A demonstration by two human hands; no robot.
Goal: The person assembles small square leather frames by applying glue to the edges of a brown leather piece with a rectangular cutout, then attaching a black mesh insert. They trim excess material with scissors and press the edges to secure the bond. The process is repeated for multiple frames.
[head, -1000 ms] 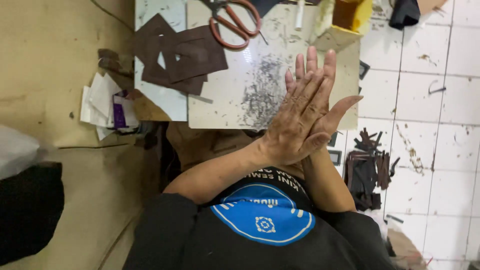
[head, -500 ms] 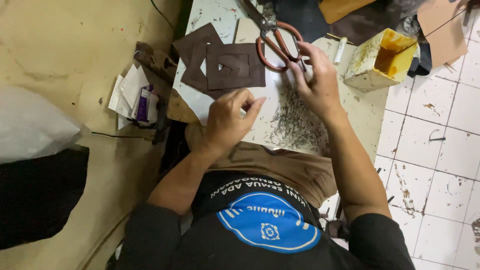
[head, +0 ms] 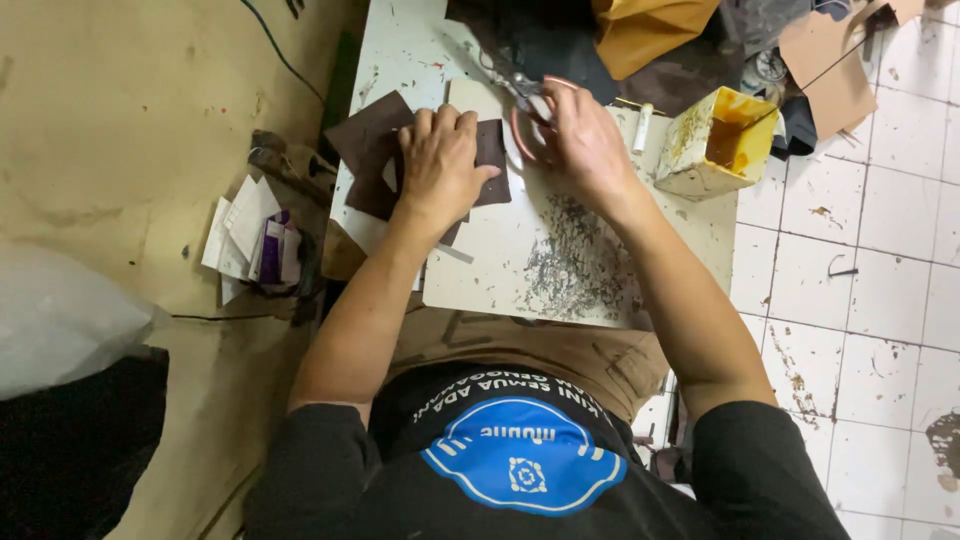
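The dark brown leather pieces [head: 370,150] are now being pressed flat by the left hand [head: 440,160], fingers spread, while the right hand [head: 580,140] is closing around the orange-handled scissors [head: 530,100] on the tabletop [head: 560,260], having come apart from the other hand and reached far.

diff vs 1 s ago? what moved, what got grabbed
Both hands were pressed together above the board; they have parted and gone down. The left hand now lies flat on the dark brown cut pieces; the right hand has closed over the orange-handled scissors. The yellow tin, white cutting board and paper stack have not moved.

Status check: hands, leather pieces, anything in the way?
Left hand flat on dark brown pieces. Right hand on orange-handled scissors. Yellow tin beside, clear.
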